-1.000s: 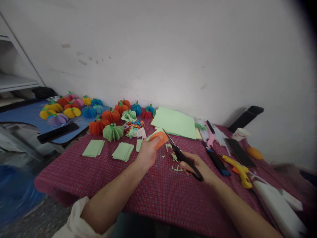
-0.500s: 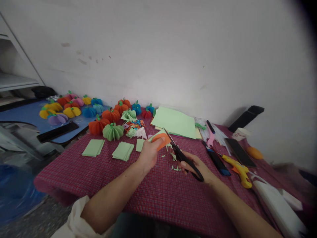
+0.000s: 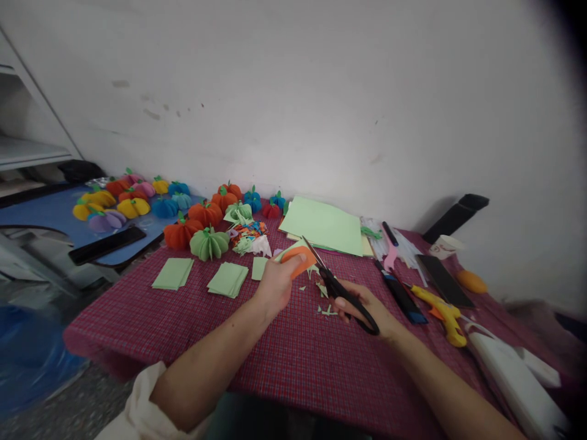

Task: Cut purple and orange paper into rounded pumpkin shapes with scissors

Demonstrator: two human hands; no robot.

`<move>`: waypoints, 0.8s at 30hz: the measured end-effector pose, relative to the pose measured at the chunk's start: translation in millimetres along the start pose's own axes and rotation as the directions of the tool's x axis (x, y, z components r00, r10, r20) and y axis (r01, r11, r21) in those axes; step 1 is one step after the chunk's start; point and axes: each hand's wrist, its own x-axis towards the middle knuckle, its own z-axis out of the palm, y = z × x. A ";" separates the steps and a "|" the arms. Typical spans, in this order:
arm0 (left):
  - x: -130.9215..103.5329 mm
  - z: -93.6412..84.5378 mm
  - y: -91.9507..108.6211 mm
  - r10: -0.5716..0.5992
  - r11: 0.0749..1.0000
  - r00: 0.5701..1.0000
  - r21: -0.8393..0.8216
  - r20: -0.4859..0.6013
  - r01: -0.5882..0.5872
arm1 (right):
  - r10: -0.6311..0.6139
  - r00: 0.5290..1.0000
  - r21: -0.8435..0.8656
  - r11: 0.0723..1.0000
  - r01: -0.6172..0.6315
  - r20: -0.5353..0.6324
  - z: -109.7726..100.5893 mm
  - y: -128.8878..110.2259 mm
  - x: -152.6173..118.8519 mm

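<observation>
Pinched in my left hand [image 3: 276, 282] is an orange paper piece [image 3: 300, 261] laid against light green paper [image 3: 290, 249]. My right hand [image 3: 362, 304] grips black-handled scissors [image 3: 342, 292], their blades pointing up and left at the right edge of the orange piece. Small green offcuts [image 3: 326, 310] lie on the cloth below the blades. Left of my left hand are two stacks of green paper squares, one nearer [image 3: 228, 280] and one farther left [image 3: 173, 273]. Another green square [image 3: 259, 267] is partly hidden behind my left hand.
Several finished paper pumpkins [image 3: 206, 214] stand at the back left, more on a blue table [image 3: 55, 211]. Large green sheets [image 3: 323, 225] lie by the wall. To the right are a yellow glue gun [image 3: 440, 313], a blue-and-black cutter [image 3: 403, 299], a paper cup [image 3: 446, 247] and a dark phone-like slab [image 3: 444, 281].
Almost nothing differs. My right hand and the scissor handles have shifted very slightly to the right; my left hand holds the paper in the same place.
</observation>
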 end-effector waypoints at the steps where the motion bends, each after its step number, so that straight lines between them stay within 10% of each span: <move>1: -0.1 0.1 0.1 0.000 1.000 1.000 -0.001 0.001 0.000 | -0.006 1.000 -0.014 1.000 0.006 -0.001 -0.5 -0.7 -0.3; 24: -0.9 -1.6 2.2 0.034 0.995 0.997 0.090 0.062 -0.040 | 0.043 0.999 -0.100 0.994 -0.040 0.028 -13.5 -11.1 -7.7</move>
